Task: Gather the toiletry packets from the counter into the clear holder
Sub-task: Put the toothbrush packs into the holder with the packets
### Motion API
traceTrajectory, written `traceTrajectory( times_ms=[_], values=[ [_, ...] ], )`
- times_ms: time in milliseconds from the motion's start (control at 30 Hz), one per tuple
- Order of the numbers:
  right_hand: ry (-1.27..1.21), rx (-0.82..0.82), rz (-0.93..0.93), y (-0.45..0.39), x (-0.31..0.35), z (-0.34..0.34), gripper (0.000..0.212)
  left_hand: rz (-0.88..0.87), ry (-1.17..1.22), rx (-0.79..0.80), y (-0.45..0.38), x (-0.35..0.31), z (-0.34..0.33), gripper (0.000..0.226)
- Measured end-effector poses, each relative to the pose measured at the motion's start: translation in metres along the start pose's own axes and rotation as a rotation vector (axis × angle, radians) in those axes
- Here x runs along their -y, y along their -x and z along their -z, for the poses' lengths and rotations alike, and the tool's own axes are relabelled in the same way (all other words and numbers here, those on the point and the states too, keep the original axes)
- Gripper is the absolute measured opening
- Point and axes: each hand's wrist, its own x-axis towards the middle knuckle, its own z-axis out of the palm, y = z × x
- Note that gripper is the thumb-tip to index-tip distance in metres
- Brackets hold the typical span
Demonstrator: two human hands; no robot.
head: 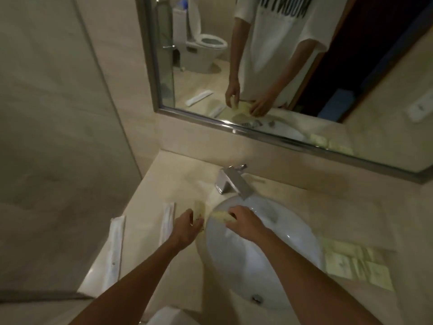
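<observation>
My left hand (187,225) holds a pale yellow-green packet (199,208) upright at the counter's left side, beside the basin's rim. My right hand (243,219) grips another pale packet (220,215) over the basin's left edge. Several more pale green packets (351,263) lie flat on the counter right of the basin. Two long white sachets lie left of the basin, one near my left wrist (168,219) and one farther left (116,245). A clear holder cannot be made out in the blurred view.
A white oval basin (262,266) fills the middle of the beige counter (178,179), with a chrome tap (230,181) behind it. A framed mirror (281,141) hangs above. A glass shower panel and tiled wall stand on the left.
</observation>
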Motion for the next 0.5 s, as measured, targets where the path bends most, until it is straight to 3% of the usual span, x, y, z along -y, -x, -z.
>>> traceTrajectory(
  times_ms=[133,233,500],
  values=[
    [-0.034,-0.003,-0.041,0.039,-0.058,0.019,0.003,-0.082,-0.048,0.118,0.004,-0.033,-0.044,0.027],
    [-0.03,-0.007,-0.095,0.07,-0.096,0.033,0.031,-0.124,-0.08,0.176,0.009,-0.056,-0.078,0.03],
    [-0.104,-0.076,-0.285,0.151,-0.189,0.066,0.041,-0.198,-0.131,0.305,0.022,-0.124,-0.154,0.02]
  ],
)
